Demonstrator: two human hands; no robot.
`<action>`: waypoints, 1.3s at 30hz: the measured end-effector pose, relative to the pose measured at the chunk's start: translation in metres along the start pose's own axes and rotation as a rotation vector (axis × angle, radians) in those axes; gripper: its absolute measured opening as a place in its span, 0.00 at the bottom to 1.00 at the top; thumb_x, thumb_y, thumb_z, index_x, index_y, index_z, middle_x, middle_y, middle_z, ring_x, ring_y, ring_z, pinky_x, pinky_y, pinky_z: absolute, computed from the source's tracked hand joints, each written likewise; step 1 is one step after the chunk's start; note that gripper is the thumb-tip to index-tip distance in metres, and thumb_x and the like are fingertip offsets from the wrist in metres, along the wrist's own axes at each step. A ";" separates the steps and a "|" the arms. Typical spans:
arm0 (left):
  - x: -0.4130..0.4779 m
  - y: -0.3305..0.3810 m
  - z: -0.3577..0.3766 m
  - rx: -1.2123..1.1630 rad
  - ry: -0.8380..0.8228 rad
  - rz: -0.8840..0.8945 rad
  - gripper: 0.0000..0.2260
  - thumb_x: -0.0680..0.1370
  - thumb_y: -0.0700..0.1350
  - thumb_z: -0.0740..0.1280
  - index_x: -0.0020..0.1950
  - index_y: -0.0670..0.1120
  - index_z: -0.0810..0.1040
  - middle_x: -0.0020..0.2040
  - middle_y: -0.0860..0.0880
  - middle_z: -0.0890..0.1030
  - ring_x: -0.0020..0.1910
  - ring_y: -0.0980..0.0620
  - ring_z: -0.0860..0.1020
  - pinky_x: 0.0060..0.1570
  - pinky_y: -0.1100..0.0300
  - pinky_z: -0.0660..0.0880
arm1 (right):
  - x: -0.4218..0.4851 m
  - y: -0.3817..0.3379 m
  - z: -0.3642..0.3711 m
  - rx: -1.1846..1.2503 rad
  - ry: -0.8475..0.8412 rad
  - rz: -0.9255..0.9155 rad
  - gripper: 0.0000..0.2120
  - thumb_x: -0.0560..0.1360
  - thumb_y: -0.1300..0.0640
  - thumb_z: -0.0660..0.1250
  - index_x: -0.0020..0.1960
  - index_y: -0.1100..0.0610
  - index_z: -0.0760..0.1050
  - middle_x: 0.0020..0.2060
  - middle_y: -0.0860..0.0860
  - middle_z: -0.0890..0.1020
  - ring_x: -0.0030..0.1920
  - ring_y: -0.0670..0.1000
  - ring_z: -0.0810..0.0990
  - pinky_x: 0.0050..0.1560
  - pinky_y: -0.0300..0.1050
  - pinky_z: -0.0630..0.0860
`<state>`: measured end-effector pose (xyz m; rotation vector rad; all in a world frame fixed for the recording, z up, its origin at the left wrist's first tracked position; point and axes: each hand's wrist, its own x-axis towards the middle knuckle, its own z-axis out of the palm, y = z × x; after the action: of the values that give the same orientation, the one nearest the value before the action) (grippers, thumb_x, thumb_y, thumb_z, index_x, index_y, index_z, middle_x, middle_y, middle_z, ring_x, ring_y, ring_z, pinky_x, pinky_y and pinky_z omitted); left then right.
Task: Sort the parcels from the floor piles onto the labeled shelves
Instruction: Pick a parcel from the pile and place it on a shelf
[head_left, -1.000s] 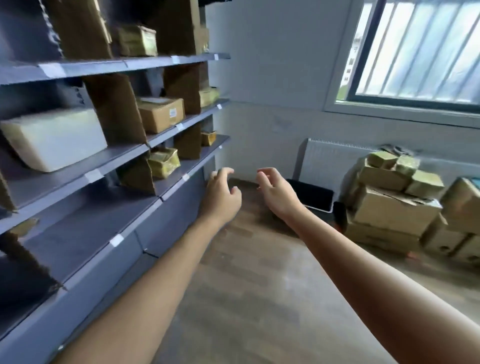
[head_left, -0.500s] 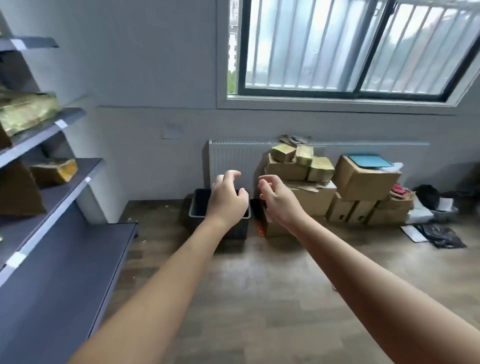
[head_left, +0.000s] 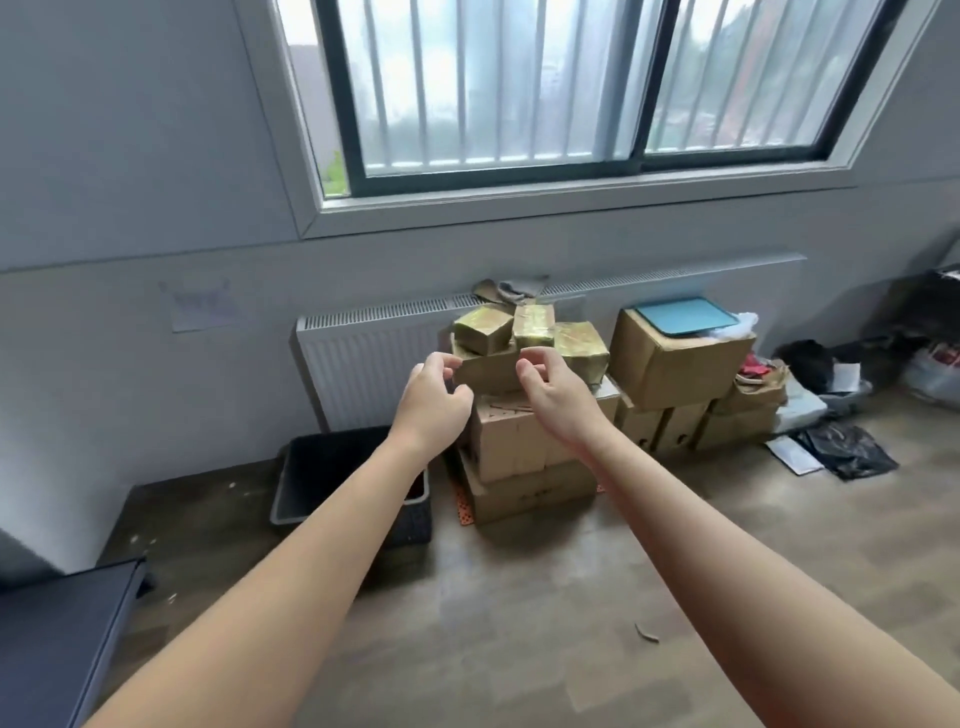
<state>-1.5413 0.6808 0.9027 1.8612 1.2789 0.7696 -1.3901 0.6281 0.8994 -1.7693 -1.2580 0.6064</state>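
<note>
Compared with a moment ago, the person is standing closer to the floor pile and facing it squarely, and the shelving is slipping out of view, leaving only a dark shelf corner (head_left: 57, 639) showing at the lower left. Both bare arms are reaching forward over the wooden floor (head_left: 519, 623). The left hand (head_left: 434, 400) is hovering with fingers loosely curled and thumb near the fingertips, gripping nothing. The right hand (head_left: 553, 392) is hanging just beside it, a gap between them, its fingers likewise relaxed and bent, holding nothing. In the view both hands are overlapping the stack of cardboard boxes (head_left: 511, 441) that is sitting against the white radiator (head_left: 363, 364) under the window (head_left: 571, 78); whether any fingertip is touching a box cannot be told. Three small tape-wrapped parcels are lying on top of that stack: the left parcel (head_left: 483, 335), the middle parcel (head_left: 533, 325) standing on end between the others, and the right parcel (head_left: 581, 345). To the right a large box (head_left: 670, 364) is carrying a teal tray (head_left: 685, 316) and resting on lower boxes. A black bin (head_left: 322, 467) is standing on the floor left of the stack, and a black bag (head_left: 844, 449) is lying farther right.
</note>
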 end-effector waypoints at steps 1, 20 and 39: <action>0.022 0.003 0.010 -0.001 -0.005 -0.004 0.16 0.80 0.41 0.61 0.68 0.46 0.71 0.66 0.47 0.72 0.59 0.53 0.71 0.56 0.60 0.67 | 0.022 0.007 -0.008 0.000 0.003 0.010 0.18 0.83 0.49 0.55 0.70 0.55 0.68 0.54 0.49 0.75 0.54 0.48 0.73 0.52 0.39 0.65; 0.451 -0.051 0.177 -0.071 -0.150 -0.173 0.16 0.80 0.41 0.61 0.67 0.44 0.72 0.65 0.45 0.74 0.62 0.49 0.73 0.59 0.58 0.70 | 0.445 0.178 -0.010 -0.119 -0.097 0.226 0.19 0.83 0.49 0.56 0.71 0.55 0.67 0.64 0.53 0.75 0.59 0.48 0.73 0.56 0.42 0.68; 0.652 -0.139 0.346 -0.012 -0.294 -0.618 0.18 0.80 0.42 0.60 0.70 0.47 0.71 0.57 0.51 0.76 0.49 0.51 0.74 0.48 0.56 0.72 | 0.674 0.367 0.010 -0.139 -0.257 0.555 0.23 0.83 0.51 0.59 0.74 0.61 0.62 0.58 0.54 0.76 0.56 0.55 0.77 0.52 0.44 0.69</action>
<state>-1.1220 1.2466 0.6410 1.3771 1.5241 0.1653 -0.9604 1.2086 0.6406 -2.2301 -0.9811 1.1105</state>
